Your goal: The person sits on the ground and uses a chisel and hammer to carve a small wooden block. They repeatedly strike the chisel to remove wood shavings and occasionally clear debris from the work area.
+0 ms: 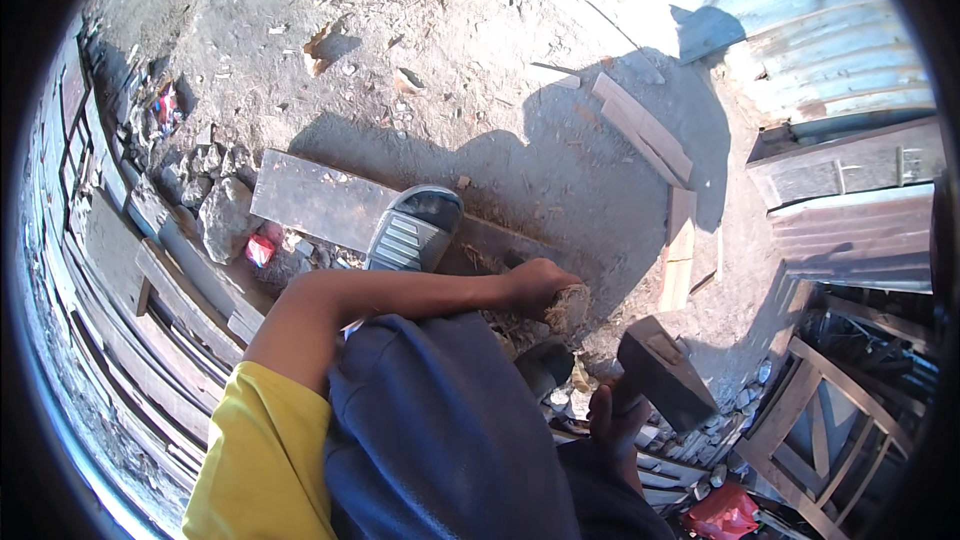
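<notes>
My left hand point(538, 285) is closed around a stubby wooden piece with a frayed, fibrous end point(568, 311); its other end is mostly hidden by the hand. Below and to the right, my right hand point(615, 414) grips the handle of a mallet with a dark, block-shaped head point(666, 372). The head is apart from the frayed end. A wooden board point(318, 202) lies on the ground beyond my left forearm, and my foot in a grey slide sandal point(412, 232) rests on it. The board's right part runs in shadow close to my left hand.
Stacked planks point(140, 310) line the left side, beside rocks point(226, 218) and a red wrapper point(260, 250). Loose wood strips point(642, 130) lie on the dirt to the right. Corrugated metal sheets point(830, 50), a wooden frame point(800, 405) and a red plastic bag point(722, 512) are farther right.
</notes>
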A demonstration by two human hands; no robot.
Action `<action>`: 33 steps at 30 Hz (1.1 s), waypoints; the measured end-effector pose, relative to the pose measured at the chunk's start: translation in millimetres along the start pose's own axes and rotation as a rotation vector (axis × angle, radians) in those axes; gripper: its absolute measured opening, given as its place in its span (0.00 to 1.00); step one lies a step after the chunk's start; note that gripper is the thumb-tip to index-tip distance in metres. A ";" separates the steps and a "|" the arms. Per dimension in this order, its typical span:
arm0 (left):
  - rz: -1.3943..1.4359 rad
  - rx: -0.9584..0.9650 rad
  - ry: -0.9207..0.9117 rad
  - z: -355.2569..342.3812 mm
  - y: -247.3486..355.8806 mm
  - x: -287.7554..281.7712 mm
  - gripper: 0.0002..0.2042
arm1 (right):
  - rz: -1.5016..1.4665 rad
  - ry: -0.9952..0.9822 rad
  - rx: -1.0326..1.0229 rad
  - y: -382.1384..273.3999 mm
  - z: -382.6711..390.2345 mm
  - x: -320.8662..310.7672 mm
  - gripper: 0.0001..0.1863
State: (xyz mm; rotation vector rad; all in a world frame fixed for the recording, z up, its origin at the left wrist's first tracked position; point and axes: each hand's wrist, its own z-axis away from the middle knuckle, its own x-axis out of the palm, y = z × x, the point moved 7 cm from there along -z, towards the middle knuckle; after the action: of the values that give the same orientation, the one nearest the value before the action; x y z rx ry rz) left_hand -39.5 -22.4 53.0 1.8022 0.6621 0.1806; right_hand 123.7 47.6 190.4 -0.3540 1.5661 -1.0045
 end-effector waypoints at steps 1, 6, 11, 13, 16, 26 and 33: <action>0.010 -0.030 0.006 -1.8 -5.1 -0.9 0.15 | 0.222 -0.138 -0.052 7.7 -2.0 16.2 0.13; 0.070 0.018 0.051 4.8 -5.5 -6.1 0.14 | 0.104 -0.124 0.201 36.6 9.5 14.1 0.14; 0.094 0.052 0.046 12.4 -5.7 -7.9 0.14 | -0.428 0.292 -0.023 -60.2 -19.0 -22.5 0.22; 0.092 0.032 0.026 10.9 -5.1 -9.5 0.13 | -0.604 0.436 -0.222 -66.4 -24.4 -22.6 0.18; 0.135 0.028 -0.024 -0.5 8.2 -11.3 0.13 | 0.093 0.049 -0.085 12.0 -10.7 8.9 0.14; 0.074 0.064 -0.050 12.6 8.2 -13.7 0.11 | -0.425 0.254 0.115 -38.6 -8.4 -17.6 0.17; 0.090 0.102 -0.089 -2.6 15.8 -3.6 0.12 | 0.034 0.056 -0.193 -11.1 -7.1 11.3 0.19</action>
State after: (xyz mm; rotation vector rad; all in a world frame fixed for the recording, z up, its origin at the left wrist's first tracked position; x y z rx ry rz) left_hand -38.1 -25.2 69.1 1.9282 0.5358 0.1286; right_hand 110.9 35.9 191.1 -0.4336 1.7194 -0.8453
